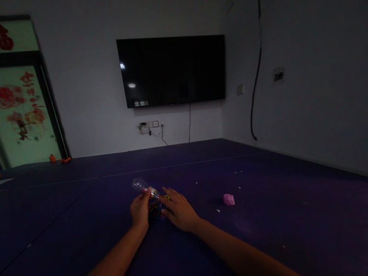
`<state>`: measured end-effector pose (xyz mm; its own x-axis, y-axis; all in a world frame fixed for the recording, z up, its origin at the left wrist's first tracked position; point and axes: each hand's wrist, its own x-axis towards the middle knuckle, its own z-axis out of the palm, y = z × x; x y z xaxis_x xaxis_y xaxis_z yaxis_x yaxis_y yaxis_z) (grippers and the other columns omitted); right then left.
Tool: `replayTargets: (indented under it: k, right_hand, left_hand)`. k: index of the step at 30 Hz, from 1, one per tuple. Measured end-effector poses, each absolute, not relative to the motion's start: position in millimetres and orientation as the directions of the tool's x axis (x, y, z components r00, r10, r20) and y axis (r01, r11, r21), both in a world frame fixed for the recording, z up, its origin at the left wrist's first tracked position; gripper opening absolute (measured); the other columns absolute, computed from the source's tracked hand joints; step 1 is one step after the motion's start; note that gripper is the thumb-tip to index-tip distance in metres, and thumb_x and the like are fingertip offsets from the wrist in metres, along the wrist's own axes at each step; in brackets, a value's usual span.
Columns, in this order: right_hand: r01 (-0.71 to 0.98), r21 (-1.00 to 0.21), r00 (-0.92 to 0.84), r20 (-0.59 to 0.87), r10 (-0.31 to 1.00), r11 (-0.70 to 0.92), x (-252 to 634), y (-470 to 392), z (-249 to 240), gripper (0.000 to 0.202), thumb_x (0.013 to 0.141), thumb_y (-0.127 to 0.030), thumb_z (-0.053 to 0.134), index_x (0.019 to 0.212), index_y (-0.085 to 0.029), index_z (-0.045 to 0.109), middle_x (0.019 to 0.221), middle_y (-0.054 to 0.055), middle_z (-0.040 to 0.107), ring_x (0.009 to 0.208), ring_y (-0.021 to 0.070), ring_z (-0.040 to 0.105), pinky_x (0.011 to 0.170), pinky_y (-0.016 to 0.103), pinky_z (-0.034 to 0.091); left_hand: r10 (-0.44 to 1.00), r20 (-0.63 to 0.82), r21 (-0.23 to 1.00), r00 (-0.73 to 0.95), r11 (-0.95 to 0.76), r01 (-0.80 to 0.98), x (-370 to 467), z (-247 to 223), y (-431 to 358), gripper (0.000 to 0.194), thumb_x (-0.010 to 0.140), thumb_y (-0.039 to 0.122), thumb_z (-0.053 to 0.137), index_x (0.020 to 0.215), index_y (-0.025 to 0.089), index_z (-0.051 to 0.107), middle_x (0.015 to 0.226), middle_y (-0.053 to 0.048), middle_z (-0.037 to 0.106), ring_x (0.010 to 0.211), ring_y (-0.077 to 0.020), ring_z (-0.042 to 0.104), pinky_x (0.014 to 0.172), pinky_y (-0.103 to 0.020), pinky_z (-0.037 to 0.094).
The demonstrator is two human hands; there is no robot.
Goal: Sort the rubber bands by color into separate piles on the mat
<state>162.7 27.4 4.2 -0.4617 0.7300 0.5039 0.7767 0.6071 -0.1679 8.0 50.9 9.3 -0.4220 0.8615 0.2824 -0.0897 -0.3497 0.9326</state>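
My left hand [140, 211] is closed round the neck of a clear light bulb-shaped container [139, 184], its round end tilted up and to the left. Below the container's lower end lies a small heap of colourful little pieces [156, 211], too small and dark to name. Over the right side of this heap reaches my right hand [183, 212], fingers stretched out and slightly apart, the fingertips close to the container's lower end. Whether they touch it I cannot tell. Both hands partly cover the heap.
A crumpled pink lump [228, 199] lies on the dark purple surface [119, 257], right of my hands, among small white scraps. Small orange objects [52, 158] sit far left by the glass door [20, 109]. A television [174, 69] hangs on the back wall; a cable [257, 69] runs down the right wall.
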Motion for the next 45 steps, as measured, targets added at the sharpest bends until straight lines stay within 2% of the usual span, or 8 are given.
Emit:
replayTargets:
  k: [5, 9, 14, 22, 30, 35, 40, 45]
  right_hand:
    - [0.783, -0.152, -0.476, 0.476, 0.739, 0.603, 160, 28, 2, 0.062, 0.088, -0.041, 0.051, 0.144, -0.028, 0.027, 0.154, 0.009, 0.015, 0.137, 0.0293, 0.022, 0.105, 0.048, 0.029]
    - [0.770, -0.167, -0.473, 0.497, 0.727, 0.615, 158, 29, 0, 0.065, 0.085, -0.039, 0.055, 0.143, -0.022, 0.030, 0.154, 0.013, 0.013, 0.137, 0.0288, 0.023, 0.106, 0.046, 0.029]
    - [0.777, -0.191, -0.441, 0.515, 0.735, 0.600, 156, 31, -4, 0.067, 0.082, -0.037, 0.060, 0.139, -0.014, 0.035, 0.151, 0.019, 0.018, 0.134, 0.0304, 0.028, 0.106, 0.046, 0.030]
    - [0.780, -0.218, -0.438, 0.478, 0.761, 0.586, 157, 34, -4, 0.068, 0.081, -0.037, 0.061, 0.141, -0.020, 0.034, 0.150, 0.016, 0.025, 0.133, 0.0303, 0.030, 0.104, 0.047, 0.031]
    - [0.797, -0.186, -0.452, 0.447, 0.772, 0.575, 160, 31, -4, 0.056, 0.086, -0.040, 0.055, 0.138, -0.028, 0.040, 0.148, 0.012, 0.031, 0.135, 0.0302, 0.028, 0.105, 0.049, 0.028]
    - [0.805, -0.195, -0.443, 0.430, 0.787, 0.560, 160, 31, -4, 0.049, 0.088, -0.042, 0.051, 0.134, -0.028, 0.045, 0.147, 0.012, 0.034, 0.135, 0.0303, 0.029, 0.105, 0.049, 0.028]
    - [0.804, -0.211, -0.424, 0.451, 0.785, 0.556, 159, 31, -4, 0.045, 0.088, -0.038, 0.051, 0.132, -0.029, 0.047, 0.145, 0.010, 0.037, 0.134, 0.0285, 0.030, 0.104, 0.048, 0.029]
    - [0.788, -0.241, -0.399, 0.501, 0.768, 0.566, 159, 32, -2, 0.040, 0.088, -0.031, 0.050, 0.127, -0.024, 0.051, 0.138, 0.012, 0.045, 0.130, 0.0261, 0.036, 0.103, 0.047, 0.032]
  left_hand:
    - [0.908, 0.254, 0.943, -0.334, -0.309, -0.121, 10, 11, 51, 0.049, 0.055, 0.063, 0.069, 0.063, 0.014, 0.063, 0.054, 0.000, 0.059, 0.046, -0.0130, 0.051, 0.046, -0.023, 0.037]
    - [0.928, 0.290, 0.946, -0.235, -0.315, -0.078, 12, 12, 47, 0.044, 0.055, 0.057, 0.072, 0.056, 0.015, 0.060, 0.044, 0.004, 0.050, 0.041, -0.0099, 0.043, 0.042, -0.022, 0.030]
    - [0.931, 0.334, 0.938, -0.146, -0.344, -0.048, 14, 13, 41, 0.038, 0.054, 0.050, 0.076, 0.057, 0.015, 0.061, 0.042, 0.005, 0.048, 0.042, -0.0109, 0.045, 0.042, -0.022, 0.032]
    - [0.925, 0.327, 0.938, -0.196, -0.343, -0.056, 12, 9, 45, 0.041, 0.056, 0.052, 0.074, 0.064, 0.014, 0.063, 0.044, 0.004, 0.052, 0.039, -0.0111, 0.046, 0.041, -0.022, 0.034]
    - [0.866, 0.343, 0.922, -0.364, -0.384, -0.047, 13, 10, 47, 0.045, 0.055, 0.055, 0.074, 0.070, 0.014, 0.063, 0.061, -0.003, 0.065, 0.055, -0.0170, 0.059, 0.052, -0.025, 0.042]
    - [0.830, 0.370, 0.914, -0.418, -0.405, 0.006, 10, 8, 50, 0.039, 0.061, 0.048, 0.072, 0.079, 0.014, 0.066, 0.071, -0.006, 0.068, 0.065, -0.0202, 0.063, 0.060, -0.028, 0.047]
    - [0.778, 0.396, 0.906, -0.487, -0.417, 0.071, 6, 8, 53, 0.044, 0.063, 0.048, 0.071, 0.091, 0.014, 0.065, 0.085, -0.009, 0.069, 0.075, -0.0231, 0.064, 0.067, -0.032, 0.048]
    - [0.747, 0.485, 0.870, -0.455, -0.467, 0.159, 7, 8, 52, 0.050, 0.064, 0.052, 0.069, 0.095, 0.014, 0.064, 0.091, -0.010, 0.067, 0.063, -0.0180, 0.060, 0.062, -0.030, 0.047]
